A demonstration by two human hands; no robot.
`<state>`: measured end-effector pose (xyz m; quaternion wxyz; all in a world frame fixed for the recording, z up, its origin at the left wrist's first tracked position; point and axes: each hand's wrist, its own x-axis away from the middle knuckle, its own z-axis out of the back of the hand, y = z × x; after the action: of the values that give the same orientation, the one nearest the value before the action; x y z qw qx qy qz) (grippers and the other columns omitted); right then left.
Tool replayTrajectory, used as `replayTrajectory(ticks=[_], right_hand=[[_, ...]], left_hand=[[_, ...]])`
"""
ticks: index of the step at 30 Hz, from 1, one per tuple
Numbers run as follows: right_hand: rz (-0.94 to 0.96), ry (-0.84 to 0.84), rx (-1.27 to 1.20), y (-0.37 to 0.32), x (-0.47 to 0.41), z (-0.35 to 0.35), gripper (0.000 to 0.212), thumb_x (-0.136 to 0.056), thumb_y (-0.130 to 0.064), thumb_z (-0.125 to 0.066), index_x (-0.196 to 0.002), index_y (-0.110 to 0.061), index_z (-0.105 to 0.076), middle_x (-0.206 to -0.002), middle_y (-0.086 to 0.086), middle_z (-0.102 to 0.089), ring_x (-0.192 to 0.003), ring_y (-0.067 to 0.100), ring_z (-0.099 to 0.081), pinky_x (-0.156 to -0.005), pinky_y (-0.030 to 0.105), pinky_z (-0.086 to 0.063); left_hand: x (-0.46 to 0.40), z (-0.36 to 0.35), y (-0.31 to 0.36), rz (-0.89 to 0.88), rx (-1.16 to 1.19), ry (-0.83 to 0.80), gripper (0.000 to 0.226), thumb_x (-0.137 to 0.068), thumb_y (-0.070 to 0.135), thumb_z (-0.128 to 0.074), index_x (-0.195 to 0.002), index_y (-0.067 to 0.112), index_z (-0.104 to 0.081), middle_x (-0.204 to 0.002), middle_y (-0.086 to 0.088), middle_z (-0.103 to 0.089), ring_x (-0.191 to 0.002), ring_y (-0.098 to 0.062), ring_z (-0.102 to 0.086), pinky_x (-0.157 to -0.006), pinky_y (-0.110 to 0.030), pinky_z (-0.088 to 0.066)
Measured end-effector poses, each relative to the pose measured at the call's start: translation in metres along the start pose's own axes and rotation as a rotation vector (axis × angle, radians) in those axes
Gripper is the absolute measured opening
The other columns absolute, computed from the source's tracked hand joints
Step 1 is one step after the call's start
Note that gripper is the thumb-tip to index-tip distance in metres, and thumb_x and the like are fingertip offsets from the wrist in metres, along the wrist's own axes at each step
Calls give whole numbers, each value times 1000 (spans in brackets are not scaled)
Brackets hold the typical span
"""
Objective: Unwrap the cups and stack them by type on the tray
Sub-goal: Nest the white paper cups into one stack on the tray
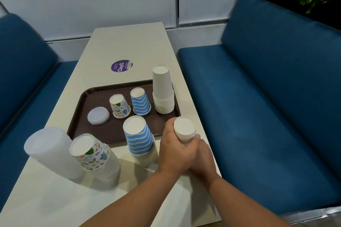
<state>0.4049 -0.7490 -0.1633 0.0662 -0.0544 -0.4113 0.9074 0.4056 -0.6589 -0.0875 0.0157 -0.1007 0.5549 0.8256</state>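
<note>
At the tray's [81, 103] near right corner, both hands grip white cups [184, 130]. The left hand [175, 150] wraps them; the right hand [202, 156] clasps from the right.

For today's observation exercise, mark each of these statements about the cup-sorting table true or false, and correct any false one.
1. Both hands hold a plain white cup. True: the left hand and right hand wrap it.
2. The white stack stands on the brown tray. True.
3. The tray holds three blue striped cups. False: one blue striped cup stands there.
4. The lids lie on the bench. False: they lie on the tray.
</note>
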Motion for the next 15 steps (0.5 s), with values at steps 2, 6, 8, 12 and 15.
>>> replayTrajectory(ticks=[2,6,8,12,15], right_hand=[[4,-20,6,0,-1,0,54,-69,-67,-54,-109,-32,-63,-99,-17,-69,-93,8,-64,-81,29,-53],[-57,-36,-121,8,1,-2,61,-54,-64,-79,-104,-33,-63,-93,-17,-69,-90,7,-65,-72,28,-54],[-97,-17,-189,11,2,-1,63,-46,-59,-86,-100,-39,-61,-94,-16,-69,-92,9,-64,-75,36,-55],[-83,-19,-173,7,4,4,61,-46,-54,-88,-93,-52,-50,-97,-24,-62,-97,9,-58,-83,31,-51],[-65,-23,-149,6,4,5,60,-45,-57,-85,-94,-52,-49,-94,-24,-60,-95,10,-57,-82,32,-50]], left_hand=[[-3,9,12,-73,6,-11,49,-67,36,-75,-104,44,-44,-103,21,-60,-96,10,-55,-86,-10,-43],[-18,27,66,-247,48,56,53,-68,40,-76,-110,35,-45,-98,27,-56,-90,19,-51,-80,1,-35],[-37,38,99,-335,73,105,54,-67,40,-77,-109,33,-45,-94,28,-55,-86,20,-51,-79,1,-35],[-101,58,139,-397,93,202,55,-68,38,-81,-110,20,-52,-95,17,-57,-85,1,-55,-78,-10,-43],[-152,63,135,-311,-36,143,64,-71,38,-82,-120,14,-50,-105,9,-56,-95,-9,-55,-81,-16,-44]])
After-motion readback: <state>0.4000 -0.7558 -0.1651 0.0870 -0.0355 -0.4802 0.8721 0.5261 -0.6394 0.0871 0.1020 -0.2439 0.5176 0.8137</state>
